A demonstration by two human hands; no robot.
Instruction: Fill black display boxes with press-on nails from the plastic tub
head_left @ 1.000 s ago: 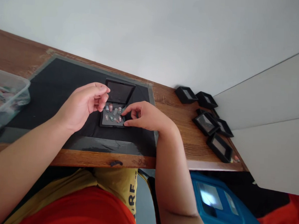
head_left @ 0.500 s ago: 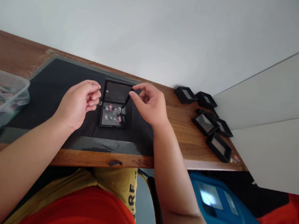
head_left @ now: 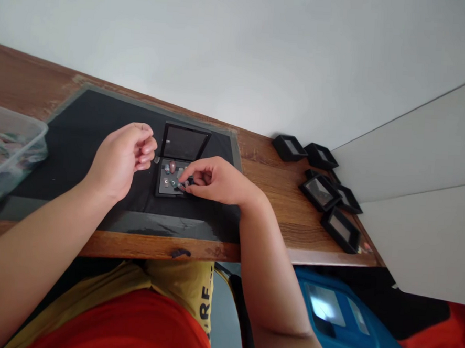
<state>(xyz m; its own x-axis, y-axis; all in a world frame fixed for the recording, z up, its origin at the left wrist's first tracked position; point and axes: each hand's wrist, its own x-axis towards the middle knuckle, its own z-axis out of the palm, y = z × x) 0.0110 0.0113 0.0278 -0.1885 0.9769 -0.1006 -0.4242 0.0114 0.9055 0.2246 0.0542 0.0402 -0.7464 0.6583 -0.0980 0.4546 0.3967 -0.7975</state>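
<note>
"Head view: what do we find nearest us?"

"Along the bottom of the frame we see red cloth, then yellow cloth with dark letters. At lower right is a glossy blue object. Beyond them the wooden table crosses the frame."

"And how do our hands stand?"

"Our right hand is near the centre, palm down, its thumb and index finger partly spread and their tips among the small decorated nails. We cannot tell whether it grips one. Our left hand, left of centre, is loosely curled, thumb close to the bent fingers; we cannot tell if it has hold of anything."

"Where do those nails lie?"

"Inside a black box, just left of the frame's centre, partly hidden by our right fingers. Its windowed lid is raised at the far side. We see a small pale piece just beside our left fingertips."

"What about the rest?"

"Under the box we have a black mat. At the left edge is a clear tub full of shiny pieces. Right of centre we see several black cases, and a pale wall fills the top."
</note>
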